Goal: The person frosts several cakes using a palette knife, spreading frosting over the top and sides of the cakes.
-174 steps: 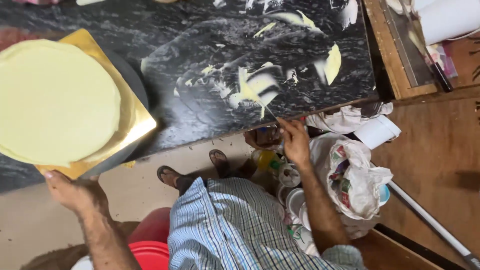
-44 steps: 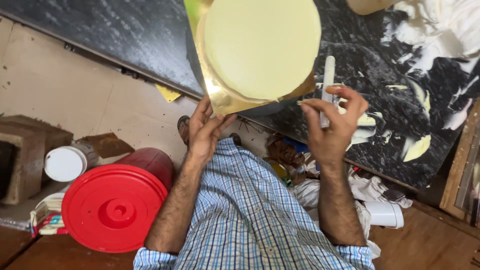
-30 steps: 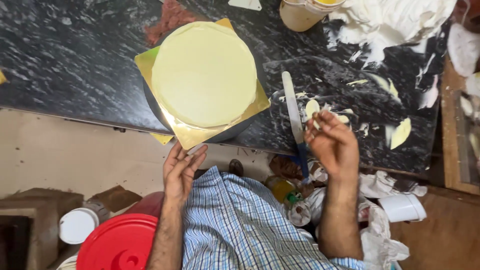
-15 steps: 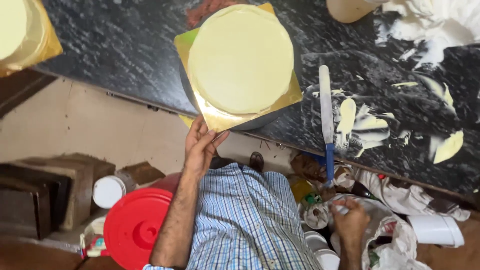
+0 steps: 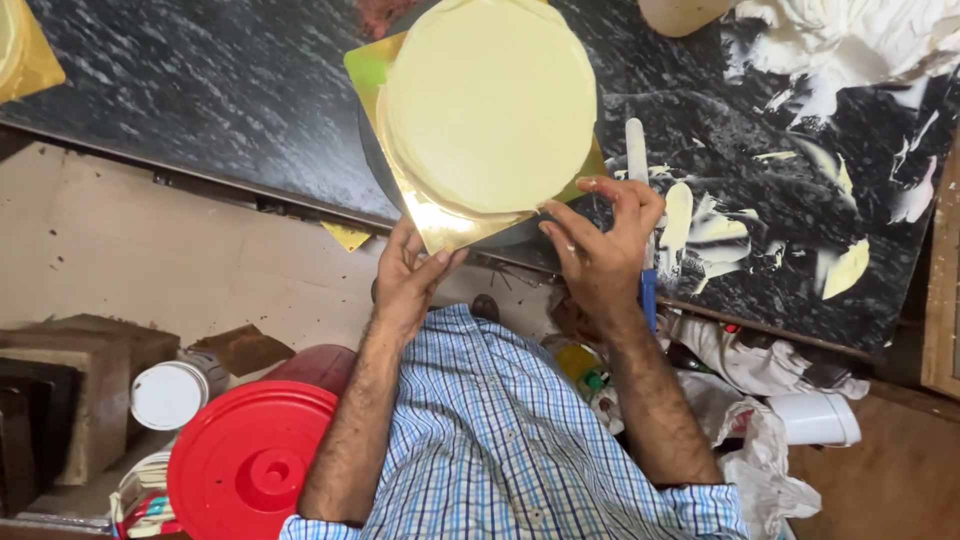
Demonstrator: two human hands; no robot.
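The round cream cake [image 5: 490, 105] on its gold board [image 5: 440, 225] lies just beyond both grips: the left hand [image 5: 410, 275] touches the board's near corner, open-fingered; the right hand [image 5: 600, 245] pinches its right edge.

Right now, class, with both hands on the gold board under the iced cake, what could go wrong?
1. The gold board overhangs the counter edge; a pull from the left hand might tip the cake.
2. The right hand works beside the spatula, which it could knock off.
3. Fingers may dent the icing.
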